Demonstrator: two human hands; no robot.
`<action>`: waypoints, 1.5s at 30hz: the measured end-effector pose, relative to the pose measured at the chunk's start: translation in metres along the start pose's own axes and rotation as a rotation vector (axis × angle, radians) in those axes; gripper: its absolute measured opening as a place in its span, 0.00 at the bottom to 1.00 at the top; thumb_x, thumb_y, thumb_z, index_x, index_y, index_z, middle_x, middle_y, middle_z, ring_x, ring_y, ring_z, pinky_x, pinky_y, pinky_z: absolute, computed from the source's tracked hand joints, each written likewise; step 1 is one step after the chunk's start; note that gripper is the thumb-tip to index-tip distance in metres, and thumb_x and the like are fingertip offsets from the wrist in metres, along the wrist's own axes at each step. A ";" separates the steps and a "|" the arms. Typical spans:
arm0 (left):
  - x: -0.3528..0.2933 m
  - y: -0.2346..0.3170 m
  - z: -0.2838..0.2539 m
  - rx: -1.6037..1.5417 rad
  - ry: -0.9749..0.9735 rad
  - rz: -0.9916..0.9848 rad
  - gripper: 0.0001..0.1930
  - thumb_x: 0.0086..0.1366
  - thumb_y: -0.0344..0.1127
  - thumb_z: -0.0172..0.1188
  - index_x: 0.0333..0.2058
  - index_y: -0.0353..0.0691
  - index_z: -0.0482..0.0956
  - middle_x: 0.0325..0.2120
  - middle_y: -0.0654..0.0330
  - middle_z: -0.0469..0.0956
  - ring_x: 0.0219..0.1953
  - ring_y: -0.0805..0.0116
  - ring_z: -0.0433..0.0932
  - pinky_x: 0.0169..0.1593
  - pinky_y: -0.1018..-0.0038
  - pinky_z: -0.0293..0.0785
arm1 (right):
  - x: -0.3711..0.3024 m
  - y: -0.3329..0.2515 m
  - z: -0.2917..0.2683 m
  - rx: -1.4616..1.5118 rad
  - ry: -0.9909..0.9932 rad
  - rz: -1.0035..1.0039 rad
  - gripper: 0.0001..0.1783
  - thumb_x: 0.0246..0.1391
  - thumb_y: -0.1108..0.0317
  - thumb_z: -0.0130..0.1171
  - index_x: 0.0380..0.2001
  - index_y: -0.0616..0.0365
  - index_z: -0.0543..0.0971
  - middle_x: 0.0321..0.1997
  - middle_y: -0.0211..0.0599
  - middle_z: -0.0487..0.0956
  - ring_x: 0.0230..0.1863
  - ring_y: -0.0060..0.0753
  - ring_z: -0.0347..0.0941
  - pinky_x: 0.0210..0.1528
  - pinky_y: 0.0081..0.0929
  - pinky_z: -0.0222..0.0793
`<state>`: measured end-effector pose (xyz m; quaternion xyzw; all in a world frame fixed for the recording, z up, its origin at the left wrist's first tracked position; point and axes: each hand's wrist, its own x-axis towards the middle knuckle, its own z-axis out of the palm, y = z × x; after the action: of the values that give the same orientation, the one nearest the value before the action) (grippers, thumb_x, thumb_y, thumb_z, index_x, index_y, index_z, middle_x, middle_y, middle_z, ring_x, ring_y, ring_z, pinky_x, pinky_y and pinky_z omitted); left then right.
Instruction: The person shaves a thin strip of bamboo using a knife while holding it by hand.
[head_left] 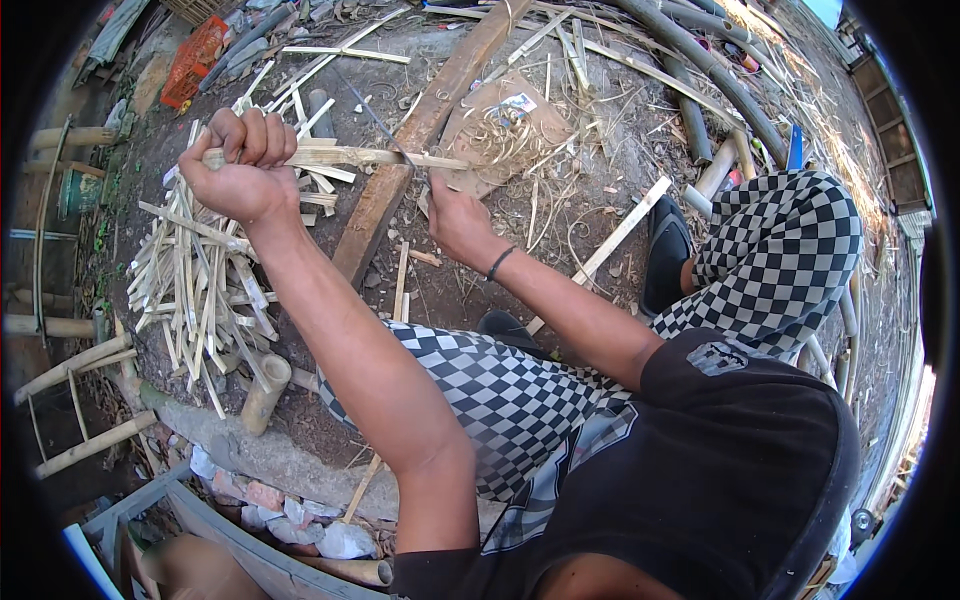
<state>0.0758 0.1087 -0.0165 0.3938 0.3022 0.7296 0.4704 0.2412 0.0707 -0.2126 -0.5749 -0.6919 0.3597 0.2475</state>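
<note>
My left hand is closed around a pale bamboo strip, which runs out to the right across a brown wooden beam. A long thin knife blade slants over the beam and meets the strip near its right part. My right hand is closed at the near end of this knife; its handle is hidden in the fingers. The strip's right tip ends just above the right hand. Below my left hand lies a heap of split bamboo strips.
Curled shavings cover a cardboard piece beyond my right hand. Bamboo poles lie at the far right. An orange crate stands far left. A short bamboo stump and a concrete edge are near left.
</note>
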 end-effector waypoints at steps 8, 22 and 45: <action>-0.009 0.006 -0.010 0.003 0.032 0.008 0.16 0.59 0.47 0.40 0.17 0.48 0.49 0.11 0.69 0.45 0.16 0.75 0.40 0.22 0.73 0.38 | 0.000 -0.004 -0.005 -0.075 -0.069 0.008 0.12 0.60 0.71 0.43 0.44 0.65 0.67 0.32 0.66 0.78 0.38 0.71 0.76 0.43 0.60 0.70; 0.005 -0.005 0.002 -0.062 -0.073 -0.010 0.17 0.60 0.47 0.40 0.17 0.48 0.50 0.11 0.68 0.46 0.16 0.75 0.41 0.23 0.72 0.40 | 0.015 0.090 0.028 -0.073 -0.015 0.299 0.20 0.52 0.73 0.49 0.50 0.68 0.68 0.42 0.67 0.79 0.47 0.68 0.76 0.51 0.55 0.72; 0.009 -0.019 0.015 -0.069 0.155 0.157 0.15 0.64 0.45 0.45 0.21 0.46 0.58 0.14 0.65 0.55 0.16 0.73 0.54 0.22 0.74 0.52 | -0.015 0.149 0.040 -0.045 -0.061 0.310 0.16 0.55 0.72 0.47 0.46 0.69 0.70 0.39 0.70 0.78 0.46 0.68 0.75 0.51 0.55 0.70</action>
<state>0.0950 0.1253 -0.0217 0.3424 0.2808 0.8023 0.4004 0.3064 0.0599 -0.3530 -0.6688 -0.6101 0.3955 0.1550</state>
